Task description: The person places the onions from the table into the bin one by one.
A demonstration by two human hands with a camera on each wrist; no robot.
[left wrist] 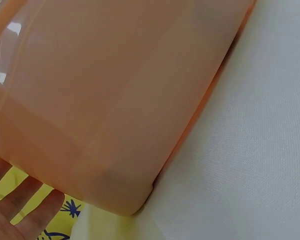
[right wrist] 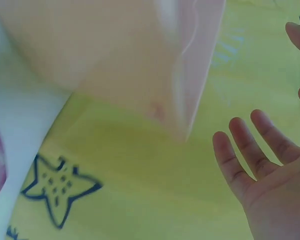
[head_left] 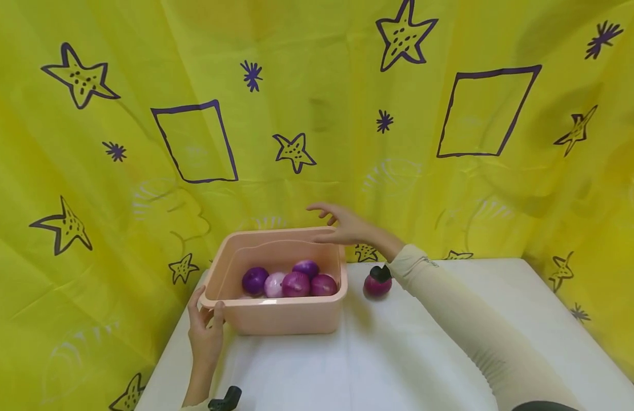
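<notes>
A purple mangosteen-like fruit (head_left: 377, 282) with a dark cap sits alone on the worktop (head_left: 409, 354), at about 3 o'clock from the pink tub (head_left: 276, 317) and just apart from its wall, close under the right forearm. In the right wrist view a sliver of it shows at the left edge. Inside the tub lie five round purple and pale-pink onions (head_left: 295, 283), bunched toward the near wall. A small black object (head_left: 226, 399) pokes up at the bottom edge of the head view, at 6 o'clock from the left hand.

The worktop is white and matte, with a fine weave visible in the left wrist view. Behind and on both sides hangs a yellow cloth (head_left: 317, 114) printed with dark purple stars, squares and small bursts.

The left hand (head_left: 205, 331) grips the tub's near-left corner, at about 8 o'clock, thumb up against the rim and fingers round the outside wall. The right hand (head_left: 342, 224) hovers at the tub's far rim, about 1 o'clock, its grip open, fingers spread and holding nothing; whether it touches the rim I cannot tell.
</notes>
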